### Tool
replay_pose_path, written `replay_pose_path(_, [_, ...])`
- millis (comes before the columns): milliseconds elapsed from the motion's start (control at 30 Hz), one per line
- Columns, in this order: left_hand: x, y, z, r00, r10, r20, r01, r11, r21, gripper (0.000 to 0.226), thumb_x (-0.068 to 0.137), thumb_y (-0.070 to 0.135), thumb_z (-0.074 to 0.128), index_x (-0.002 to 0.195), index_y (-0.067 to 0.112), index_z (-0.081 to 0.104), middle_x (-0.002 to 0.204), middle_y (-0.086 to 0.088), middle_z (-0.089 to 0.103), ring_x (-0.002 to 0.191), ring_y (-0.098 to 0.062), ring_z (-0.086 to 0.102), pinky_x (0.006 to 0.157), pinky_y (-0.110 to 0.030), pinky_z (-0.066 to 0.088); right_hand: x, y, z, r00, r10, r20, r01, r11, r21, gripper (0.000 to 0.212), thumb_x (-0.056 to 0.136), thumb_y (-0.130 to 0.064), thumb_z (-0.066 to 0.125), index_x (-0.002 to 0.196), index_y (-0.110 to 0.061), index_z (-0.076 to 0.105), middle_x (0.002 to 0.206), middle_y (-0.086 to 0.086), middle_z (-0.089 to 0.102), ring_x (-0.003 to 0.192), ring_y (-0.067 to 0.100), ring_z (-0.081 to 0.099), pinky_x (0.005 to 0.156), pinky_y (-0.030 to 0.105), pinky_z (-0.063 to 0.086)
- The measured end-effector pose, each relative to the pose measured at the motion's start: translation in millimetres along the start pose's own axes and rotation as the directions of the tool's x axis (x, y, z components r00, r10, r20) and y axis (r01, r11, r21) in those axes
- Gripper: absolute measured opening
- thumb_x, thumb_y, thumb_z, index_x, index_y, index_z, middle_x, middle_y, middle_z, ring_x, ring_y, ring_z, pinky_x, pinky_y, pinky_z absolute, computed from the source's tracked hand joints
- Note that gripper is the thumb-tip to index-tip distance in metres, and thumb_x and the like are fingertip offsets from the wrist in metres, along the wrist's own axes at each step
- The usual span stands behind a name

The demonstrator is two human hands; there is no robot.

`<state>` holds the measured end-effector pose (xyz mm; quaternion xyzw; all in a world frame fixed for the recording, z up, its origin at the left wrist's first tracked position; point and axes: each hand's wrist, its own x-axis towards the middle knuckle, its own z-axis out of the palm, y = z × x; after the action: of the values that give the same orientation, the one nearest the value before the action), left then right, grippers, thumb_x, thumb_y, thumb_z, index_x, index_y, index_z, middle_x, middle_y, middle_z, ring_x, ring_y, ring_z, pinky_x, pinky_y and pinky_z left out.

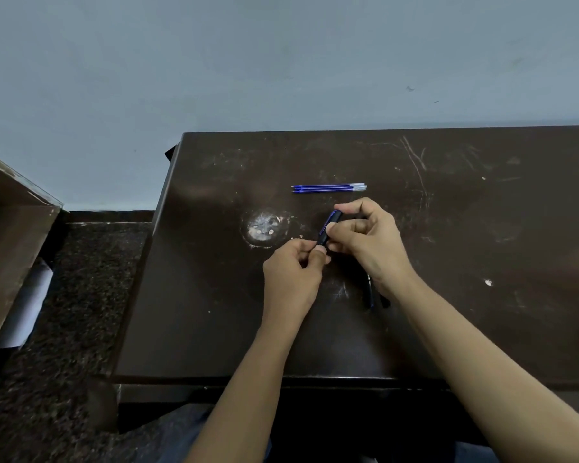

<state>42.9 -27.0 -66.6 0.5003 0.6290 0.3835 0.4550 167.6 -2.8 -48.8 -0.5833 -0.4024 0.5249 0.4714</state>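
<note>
A short black pen part with a blue clip (330,227) is held above the dark table (214,312) between both hands. My right hand (371,242) grips its upper end with thumb and curled fingers. Pinching the lower end is my left hand (295,275). Three blue refills (328,187) lie side by side on the table just beyond the hands. Under my right wrist lie dark pen parts (370,292), mostly hidden by the wrist.
A worn pale round patch (264,227) marks the table left of the hands. A brown cabinet (10,228) stands at far left, with a white roll (27,305) leaning beside it on the dark speckled floor (71,329). A pale wall rises behind the table.
</note>
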Motion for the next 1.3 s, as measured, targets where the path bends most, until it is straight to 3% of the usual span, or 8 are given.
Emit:
replay_pose_path(233, [-3,-1,-2,0.997,0.023,-0.067,-0.015,0.994,0.104,0.021,0.090,0.020,0.064,0.076,0.034,0.057,0.072,0.009,0.071,0.071,0.002,0.066,0.061,0.000,0.040,-3,6,8,1.000,0.008,-0.028,-0.008,1.000,0.023,0.026,0.081,0.001,0.067,0.104,-0.009,0.059,0.068,0.009,0.067,0.058,0.016,0.063,0.065,0.028,0.055])
replay_pose_path(367, [-4,-2,-3,0.995,0.048,-0.087,-0.031,0.983,0.182,0.003,0.089,0.018,0.065,0.087,0.021,0.066,0.076,0.005,0.072,0.071,-0.005,0.067,0.059,-0.003,0.042,-4,9,9,0.996,0.069,-0.051,-0.064,0.992,0.105,0.030,0.080,0.003,0.067,0.107,-0.006,0.058,0.067,0.009,0.065,0.055,0.015,0.061,0.066,0.029,0.054])
replay_pose_path(667, [-7,0,4,0.990,0.094,-0.105,-0.064,0.963,0.261,0.004,0.090,0.015,0.061,0.091,0.014,0.065,0.073,0.009,0.064,0.065,-0.001,0.058,0.055,-0.002,0.039,-7,10,7,0.992,0.101,-0.072,-0.094,0.990,0.105,0.028,0.081,0.002,0.066,0.106,-0.009,0.059,0.066,0.008,0.066,0.052,0.011,0.062,0.060,0.023,0.055])
replay_pose_path(900, [-15,2,20,0.999,-0.032,-0.014,0.033,0.997,0.070,0.014,0.094,0.015,0.052,0.102,0.015,0.064,0.091,0.002,0.071,0.080,-0.001,0.065,0.064,-0.005,0.046,-6,6,-9,0.997,0.070,-0.040,-0.071,0.997,-0.039,0.034,0.081,0.002,0.063,0.111,-0.016,0.064,0.071,0.009,0.068,0.062,0.017,0.063,0.066,0.027,0.058])
replay_pose_path(967, [-14,2,20,0.997,-0.070,-0.009,0.070,0.997,0.020,0.014,0.092,0.011,0.056,0.102,0.015,0.064,0.094,0.001,0.070,0.086,-0.005,0.067,0.079,-0.021,0.056,-6,5,-15,0.998,0.066,-0.018,-0.067,0.994,-0.088,0.035,0.081,-0.001,0.066,0.112,-0.017,0.064,0.075,0.009,0.070,0.067,0.018,0.066,0.073,0.031,0.059])
replay_pose_path(1067, [-15,-1,16,0.992,-0.105,-0.066,0.104,0.994,-0.014,0.015,0.087,0.008,0.064,0.100,0.016,0.063,0.093,0.003,0.066,0.089,-0.010,0.066,0.082,-0.037,0.058,-2,7,-23,0.999,0.025,-0.032,-0.033,0.963,-0.266,0.031,0.080,-0.012,0.071,0.109,-0.020,0.066,0.080,0.001,0.073,0.076,0.012,0.069,0.077,0.027,0.056])
replay_pose_path(1167, [-15,-8,10,0.989,-0.087,-0.116,0.090,0.996,0.016,0.018,0.086,0.006,0.066,0.100,0.015,0.060,0.090,0.007,0.063,0.085,-0.006,0.064,0.081,-0.036,0.059,-5,11,-32,0.994,-0.086,-0.071,0.032,0.834,-0.551,0.019,0.080,-0.015,0.070,0.099,-0.019,0.070,0.086,0.000,0.071,0.080,0.011,0.066,0.078,0.022,0.053])
replay_pose_path(1300, [-15,3,33,0.996,-0.003,-0.092,0.021,0.980,0.197,0.020,0.085,0.007,0.066,0.100,0.015,0.056,0.093,0.003,0.059,0.088,-0.012,0.060,0.074,-0.019,0.050,-11,11,-64,0.983,-0.166,-0.079,0.046,0.641,-0.766,0.018,0.082,-0.021,0.068,0.099,-0.018,0.070,0.095,0.003,0.069,0.088,0.020,0.064,0.084,0.039,0.053])
